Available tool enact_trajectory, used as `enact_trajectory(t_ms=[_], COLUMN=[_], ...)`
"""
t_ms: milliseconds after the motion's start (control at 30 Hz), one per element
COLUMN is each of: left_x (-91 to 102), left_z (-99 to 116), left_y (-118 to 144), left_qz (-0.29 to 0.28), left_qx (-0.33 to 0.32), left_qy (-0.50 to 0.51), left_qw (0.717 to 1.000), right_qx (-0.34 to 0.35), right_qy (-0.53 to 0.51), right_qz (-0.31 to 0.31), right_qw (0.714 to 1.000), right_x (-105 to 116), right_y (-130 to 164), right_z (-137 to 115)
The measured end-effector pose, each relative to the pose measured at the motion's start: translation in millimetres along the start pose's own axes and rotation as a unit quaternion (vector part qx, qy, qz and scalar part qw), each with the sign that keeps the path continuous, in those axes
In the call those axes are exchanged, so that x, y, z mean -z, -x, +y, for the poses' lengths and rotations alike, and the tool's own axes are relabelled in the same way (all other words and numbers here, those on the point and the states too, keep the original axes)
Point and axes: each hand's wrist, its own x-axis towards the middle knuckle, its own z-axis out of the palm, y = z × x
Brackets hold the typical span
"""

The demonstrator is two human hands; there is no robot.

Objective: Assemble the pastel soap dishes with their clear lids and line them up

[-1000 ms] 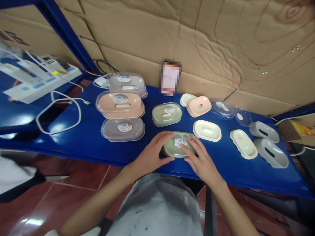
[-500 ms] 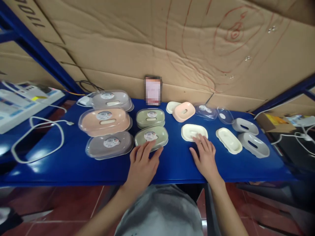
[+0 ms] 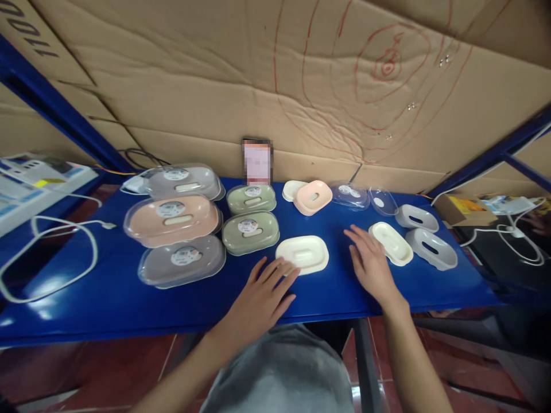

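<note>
A cream oval soap-dish tray lies flat in front of me. My left hand, fingers spread, overlaps its near left edge; whether the fingertips press on it I cannot tell. My right hand is open over the blue table, beside a second cream tray at its right. Two grey slotted dish bodies sit further right. Behind the first tray, a peach dish body leans over another cream piece. Two clear lids with round labels lie at the back.
On the left stand lidded dishes: green ones, a peach one and grey ones. A phone-like screen leans on the cardboard wall. A white cable loops at left; a small carton is at right.
The front cream tray has shifted left and nearer me, beside the green dishes. My left hand has moved from the green dish to this tray; my right hand has left it, moving rightward.
</note>
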Motion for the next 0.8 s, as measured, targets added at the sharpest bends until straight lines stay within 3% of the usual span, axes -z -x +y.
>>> enact_trajectory(t_ms=[67,167,267,333,433,600,700,800], left_x=[2.0,4.8,5.0,3.9,1.2,-2.6,-2.0,0.0], left_z=[-4.4,-11.3,-14.1,-14.2,-14.5,-16.3,-15.7,-14.1], left_y=[3.5,12.5,18.2,17.9,14.8,14.5,15.8,16.1], left_qz=[-0.003,0.016,0.044,0.049,0.040,0.042,0.039,0.035], left_qx=[0.001,0.008,0.030,0.044,0.057,0.070,0.086,0.108], left_qy=[0.015,0.046,0.072,0.085,0.096,0.103,0.105,0.111], left_qw=[1.000,0.999,0.996,0.994,0.993,0.991,0.990,0.987], right_qx=[-0.076,-0.217,-0.254,-0.210,-0.093,0.093,0.129,0.175], right_qy=[0.094,0.202,0.235,0.238,0.203,0.079,0.053,0.002], right_qz=[0.008,0.005,-0.041,-0.025,0.021,-0.017,-0.028,0.011], right_qw=[0.993,0.955,0.937,0.948,0.975,0.992,0.990,0.985], right_x=[2.1,3.6,5.2,3.9,-8.2,-41.1,-40.3,-23.3], right_y=[1.6,15.6,23.1,11.7,-32.1,-108.4,-107.4,-70.1], right_z=[22.2,42.7,39.0,26.6,8.2,-1.7,-14.3,-44.1])
